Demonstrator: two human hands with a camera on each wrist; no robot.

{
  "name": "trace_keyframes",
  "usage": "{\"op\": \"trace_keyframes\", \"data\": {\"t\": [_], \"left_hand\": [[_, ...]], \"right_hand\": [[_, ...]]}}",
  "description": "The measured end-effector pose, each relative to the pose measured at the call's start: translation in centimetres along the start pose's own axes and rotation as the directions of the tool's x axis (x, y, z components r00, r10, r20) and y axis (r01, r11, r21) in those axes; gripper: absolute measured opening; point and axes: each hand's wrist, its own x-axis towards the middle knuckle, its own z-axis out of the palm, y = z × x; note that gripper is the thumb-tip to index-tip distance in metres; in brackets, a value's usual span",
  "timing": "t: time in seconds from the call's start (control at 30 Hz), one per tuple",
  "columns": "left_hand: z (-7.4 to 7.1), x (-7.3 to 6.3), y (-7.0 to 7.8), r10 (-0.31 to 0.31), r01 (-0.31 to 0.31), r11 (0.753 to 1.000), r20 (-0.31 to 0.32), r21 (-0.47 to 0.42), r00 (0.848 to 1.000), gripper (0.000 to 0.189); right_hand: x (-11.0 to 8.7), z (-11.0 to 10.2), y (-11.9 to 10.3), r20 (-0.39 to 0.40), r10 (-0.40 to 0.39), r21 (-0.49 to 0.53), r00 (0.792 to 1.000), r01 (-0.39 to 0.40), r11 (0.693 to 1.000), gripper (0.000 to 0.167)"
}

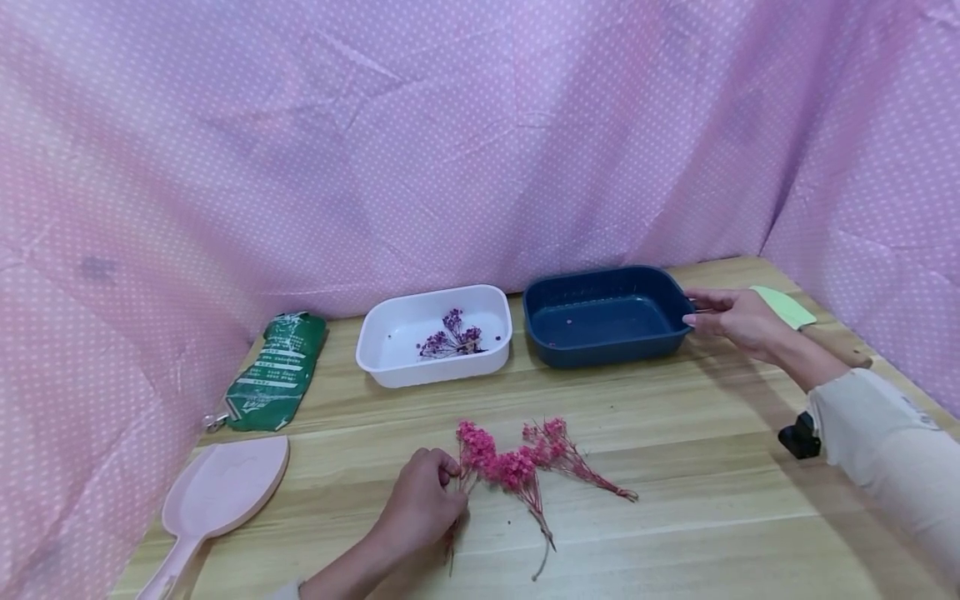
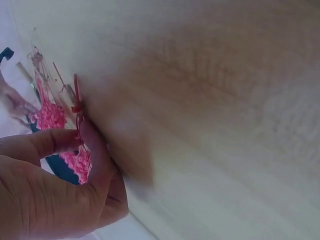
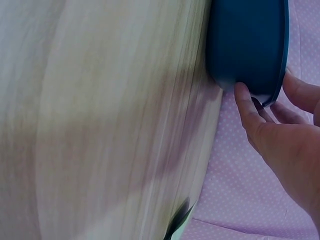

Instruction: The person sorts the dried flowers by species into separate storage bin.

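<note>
My left hand pinches the thin stems of a bunch of pink dried flowers between thumb and forefinger. In the left wrist view, a red tie is wound round the stems near the fingertips. Two more pink bunches lie to its right, a middle one and a far one, their heads close together. At the back right, my right hand grips the right end of a dark blue tray. The right wrist view shows its fingers along the outer wall and rim.
Left of the blue tray stands a white tray holding purple dried flowers. A green pouch and a pale pink paddle-shaped board lie at the left. Behind the right hand is a light green blade with a wooden handle. Dotted pink cloth hangs behind.
</note>
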Motion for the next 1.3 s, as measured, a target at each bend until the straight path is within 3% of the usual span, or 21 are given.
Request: {"op": "trace_keyframes", "data": {"t": [0.17,0.27,0.43,0.6,0.8,0.97,1.17,1.3], "left_hand": [[-0.6,0.1,0.0,-0.011,0.015,0.994,0.038,-0.113,0.999,0.024],[-1.0,0.3,0.0,-0.046,0.060,0.979,0.076,-0.197,0.996,0.024],[-1.6,0.4,0.5,-0.144,0.178,0.932,0.128,-0.316,0.981,0.025],[-1.7,0.5,0.7,-0.174,0.236,0.880,0.181,-0.413,0.968,0.027],[-1.5,0.4,0.5,-0.155,0.276,0.813,0.267,-0.513,0.951,0.039],[-1.5,0.6,0.7,-0.121,0.246,0.809,0.258,-0.533,0.958,0.039],[-2.0,0.6,1.9,0.006,0.157,0.785,0.261,-0.599,0.965,0.036],[-2.2,0.6,2.8,0.081,0.145,0.745,0.304,-0.651,0.949,0.038]], "right_hand": [[0.1,0.1,0.0,0.000,0.002,0.013,1.000,-0.002,1.000,0.067],[0.2,0.1,0.0,0.000,0.008,0.013,1.000,-0.008,1.000,0.066],[0.3,0.1,-0.1,0.000,0.012,0.001,1.000,-0.012,1.000,0.065],[0.3,0.1,-0.1,0.007,0.016,0.002,1.000,-0.016,1.000,0.065],[0.4,0.1,0.0,0.015,0.029,0.007,0.999,-0.029,1.000,0.064],[0.4,0.1,-0.1,0.008,0.027,0.001,1.000,-0.027,1.000,0.064],[0.2,0.2,-0.3,0.008,0.017,-0.005,1.000,-0.017,1.000,0.066],[0.1,0.2,-0.3,0.005,0.015,0.005,1.000,-0.015,1.000,0.066]]}}
